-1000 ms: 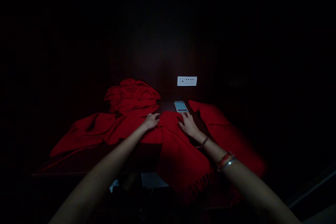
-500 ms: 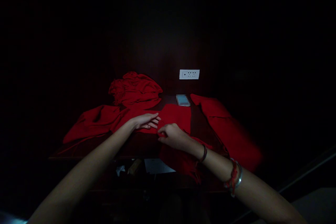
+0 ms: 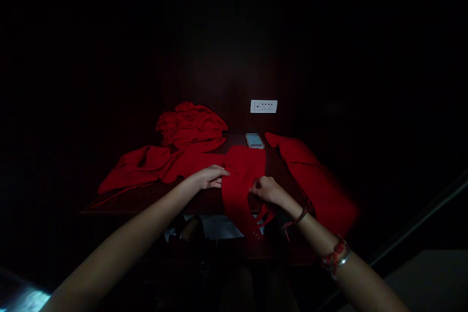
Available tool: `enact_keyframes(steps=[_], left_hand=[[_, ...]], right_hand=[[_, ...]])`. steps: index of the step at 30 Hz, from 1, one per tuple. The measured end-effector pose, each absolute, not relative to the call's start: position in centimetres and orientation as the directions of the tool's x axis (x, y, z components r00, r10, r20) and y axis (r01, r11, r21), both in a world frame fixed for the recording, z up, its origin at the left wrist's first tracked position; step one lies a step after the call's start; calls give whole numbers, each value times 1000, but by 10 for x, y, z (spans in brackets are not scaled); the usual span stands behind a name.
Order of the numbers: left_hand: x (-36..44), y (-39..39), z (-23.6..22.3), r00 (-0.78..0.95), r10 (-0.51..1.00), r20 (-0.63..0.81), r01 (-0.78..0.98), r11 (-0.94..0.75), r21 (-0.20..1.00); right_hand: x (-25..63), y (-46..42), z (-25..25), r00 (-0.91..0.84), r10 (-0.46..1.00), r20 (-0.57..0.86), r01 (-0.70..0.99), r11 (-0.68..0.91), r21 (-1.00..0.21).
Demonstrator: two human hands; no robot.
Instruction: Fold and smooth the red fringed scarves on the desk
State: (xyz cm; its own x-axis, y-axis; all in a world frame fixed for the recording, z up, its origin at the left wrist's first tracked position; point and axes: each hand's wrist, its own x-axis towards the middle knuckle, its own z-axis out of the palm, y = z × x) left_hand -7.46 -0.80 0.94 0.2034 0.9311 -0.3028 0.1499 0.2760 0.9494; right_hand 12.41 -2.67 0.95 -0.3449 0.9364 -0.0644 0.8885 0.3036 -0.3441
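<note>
Red fringed cloth (image 3: pixel 241 168) lies across the bench (image 3: pixel 281 170) before you, fringe over the near edge. Your right hand (image 3: pixel 269 190) has its grip pinched on the right edge; your left hand (image 3: pixel 211 177) touches the left, grip closure unclear. Beyond sit a blurred phone (image 3: pixel 255 140) and crumpled red fabric (image 3: pixel 193 126).

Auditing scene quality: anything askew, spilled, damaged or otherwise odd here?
Mostly untidiness: the middle red cloth hangs its fringed end over the front of the table, and the back-left red cloth is bunched in a heap. The phone looks pixelated, probably an image artefact. No spill or damage visible, but it's dark.
</note>
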Motion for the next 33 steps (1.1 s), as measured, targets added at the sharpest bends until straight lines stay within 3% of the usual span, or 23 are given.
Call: enact_keyframes(steps=[2,6,10,14,18,20,22,29,33], left_hand=[[-78,-8,14,231,912,-339,112,321,941],[-85,-8,12,97,935,-342,174,322,931],[-88,-12,5,-2,937,-349,424,317,848],[-94,-11,2,-62,992,-109,801,115,588],[-106,-5,-1,-36,998,46,946,19,324],[-111,-3,-3,10,998,60,986,-20,165],[-111,-3,-6,27,998,53,996,-32,88],[-96,-10,-1,70,997,18,977,-72,201],[-93,-16,4,1,1000,-32,928,11,372]], right_hand=[[122,-30,6,-326,944,-39,885,291,-363],[111,-36,-2,-191,978,83,932,207,-297],[97,-40,-8,-112,986,127,947,145,-287],[86,-46,-10,-44,981,186,950,98,-295],[81,-51,-11,-5,979,203,943,72,-324],[77,-51,-12,17,972,234,944,62,-325],[73,-50,-14,48,964,260,948,38,-317],[58,-48,-20,82,958,274,943,14,-331],[78,-40,-20,111,955,274,868,41,-495]])
